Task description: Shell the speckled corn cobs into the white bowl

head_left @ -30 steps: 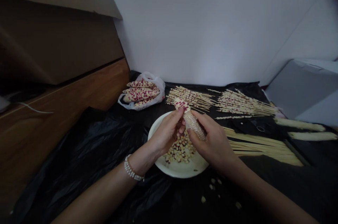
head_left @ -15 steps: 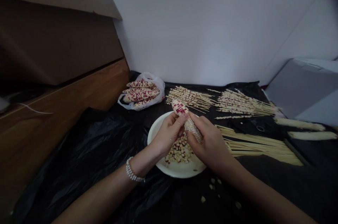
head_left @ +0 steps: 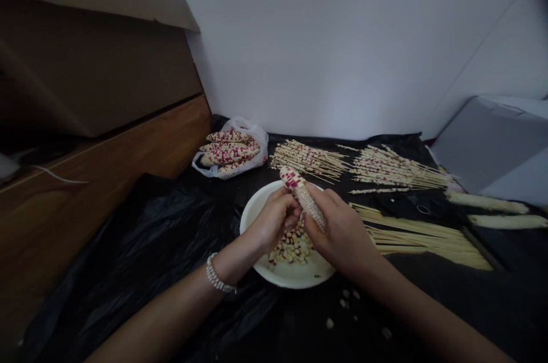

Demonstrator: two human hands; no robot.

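My right hand (head_left: 342, 232) is wrapped round the lower part of a corn cob (head_left: 309, 203), which tilts up to the left. Red and cream kernels cover its top end, while most of the shaft is stripped. Close against the cob's left side is my left hand (head_left: 273, 217), its fingers curled; what they hold, if anything, is hidden. A string of pale beads circles the left wrist. Beneath both hands stands a white bowl (head_left: 274, 276) with loose corn kernels (head_left: 291, 250) in it.
Behind lie a plastic bag (head_left: 260, 143) of corn cobs and two piles of kernel-threaded skewers (head_left: 303, 156). Bare skewers (head_left: 428, 240) and two stripped cobs (head_left: 507, 221) are at right. Stray kernels (head_left: 344, 302) dot the black sheet (head_left: 184, 237). A cardboard box (head_left: 98, 72) stands left.
My left hand has come down from the kernelled end of the cob, with its fingers curled in. The right hand keeps its hold on the cob.
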